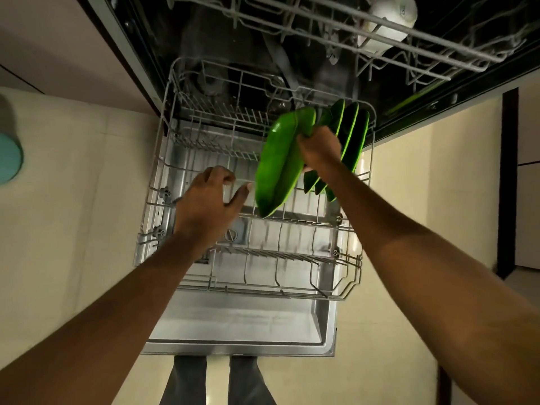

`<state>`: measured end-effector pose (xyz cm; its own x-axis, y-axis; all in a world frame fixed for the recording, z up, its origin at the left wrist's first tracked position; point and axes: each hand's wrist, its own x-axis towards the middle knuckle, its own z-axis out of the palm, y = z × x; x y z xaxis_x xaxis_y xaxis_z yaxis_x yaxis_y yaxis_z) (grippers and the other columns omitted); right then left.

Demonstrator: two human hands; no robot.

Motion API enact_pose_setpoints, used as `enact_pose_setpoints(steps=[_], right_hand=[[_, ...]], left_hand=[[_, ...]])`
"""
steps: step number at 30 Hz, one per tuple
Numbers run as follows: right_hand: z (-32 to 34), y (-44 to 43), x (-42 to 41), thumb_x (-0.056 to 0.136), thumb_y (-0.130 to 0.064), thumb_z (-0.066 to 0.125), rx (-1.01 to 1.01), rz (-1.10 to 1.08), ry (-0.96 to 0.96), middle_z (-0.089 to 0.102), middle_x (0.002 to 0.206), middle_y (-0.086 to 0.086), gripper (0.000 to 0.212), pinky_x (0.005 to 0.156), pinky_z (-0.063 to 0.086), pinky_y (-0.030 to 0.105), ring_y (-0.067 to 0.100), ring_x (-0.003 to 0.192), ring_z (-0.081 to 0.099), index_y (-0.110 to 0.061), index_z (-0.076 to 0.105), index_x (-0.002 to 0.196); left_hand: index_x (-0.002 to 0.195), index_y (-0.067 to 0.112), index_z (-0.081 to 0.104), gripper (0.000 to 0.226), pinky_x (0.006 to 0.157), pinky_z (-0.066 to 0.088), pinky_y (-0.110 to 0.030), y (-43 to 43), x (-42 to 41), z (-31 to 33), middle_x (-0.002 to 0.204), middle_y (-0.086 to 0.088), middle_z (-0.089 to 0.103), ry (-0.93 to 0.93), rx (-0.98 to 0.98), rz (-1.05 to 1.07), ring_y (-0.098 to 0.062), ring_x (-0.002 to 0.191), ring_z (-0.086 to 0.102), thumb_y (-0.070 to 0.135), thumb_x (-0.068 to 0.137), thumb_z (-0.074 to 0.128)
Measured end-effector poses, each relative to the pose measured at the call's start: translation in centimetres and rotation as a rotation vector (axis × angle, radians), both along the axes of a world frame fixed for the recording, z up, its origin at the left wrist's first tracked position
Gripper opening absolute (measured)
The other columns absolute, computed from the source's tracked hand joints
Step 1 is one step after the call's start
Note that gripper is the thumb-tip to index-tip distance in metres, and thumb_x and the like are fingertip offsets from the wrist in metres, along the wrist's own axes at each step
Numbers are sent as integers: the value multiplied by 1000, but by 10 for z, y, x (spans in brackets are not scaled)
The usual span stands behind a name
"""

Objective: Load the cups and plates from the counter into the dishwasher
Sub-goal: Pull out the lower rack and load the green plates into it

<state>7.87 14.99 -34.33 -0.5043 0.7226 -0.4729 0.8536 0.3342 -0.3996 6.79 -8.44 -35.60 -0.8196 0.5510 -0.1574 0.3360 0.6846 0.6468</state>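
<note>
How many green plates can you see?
5 plates: two seem held together in the right hand, three stand on edge in the lower rack behind it. The hand may hide more.

Plain bright green round plates [277, 165] sit in the grey metal wire rack [163, 194]; above it is a white round cup [388, 21].

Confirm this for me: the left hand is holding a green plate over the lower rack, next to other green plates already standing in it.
Wrong hand. It is the right hand that grips the green plate over the lower rack, next to the other green plates already standing in it. The left hand holds nothing. The head view shows this.
</note>
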Motion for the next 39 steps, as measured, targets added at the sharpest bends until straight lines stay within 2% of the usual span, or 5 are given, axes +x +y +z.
enact_pose_setpoints(steps=[10, 15, 19, 34, 39], right_hand=[[-1, 78, -7, 90, -20, 49, 183, 36, -106, 69, 93, 19, 22, 25, 28, 10, 6, 21, 46, -6, 64, 99], [-4, 84, -14, 89, -21, 55, 228, 57, -159, 70, 102, 18, 25, 38, 45, 18, 25, 63, 71, -5, 66, 105], [-7, 85, -25, 88, -21, 54, 334, 61, -148, 67, 112, 20, 32, 83, 56, 39, 34, 102, 66, -2, 63, 112], [-33, 80, -27, 80, -10, 49, 256, 62, -144, 69, 101, 23, 30, 82, 58, 43, 36, 95, 68, -1, 65, 103], [-37, 68, -29, 89, 3, 51, 361, 95, -145, 61, 121, 23, 49, 90, 52, 43, 37, 113, 59, 1, 32, 135]], left_hand=[[97, 19, 59, 36, 74, 55, -36, -17, -20, -33, 99, 3, 61, -48, 13, -8, -15, 94, 59, 54, 90, 52], [98, 16, 62, 37, 72, 57, -39, -20, -17, -43, 102, 0, 64, -72, 26, 5, -15, 84, 64, 51, 91, 54], [98, 17, 61, 43, 71, 58, -40, -22, -15, -50, 103, 0, 64, -102, 5, -13, -14, 84, 64, 58, 90, 49], [96, 19, 61, 37, 76, 56, -39, -21, -13, -52, 103, 1, 63, -158, -1, -27, -15, 96, 61, 54, 90, 50], [95, 19, 61, 38, 77, 56, -39, -23, -7, -51, 103, -1, 63, -167, 2, -14, -17, 97, 61, 55, 90, 50]])
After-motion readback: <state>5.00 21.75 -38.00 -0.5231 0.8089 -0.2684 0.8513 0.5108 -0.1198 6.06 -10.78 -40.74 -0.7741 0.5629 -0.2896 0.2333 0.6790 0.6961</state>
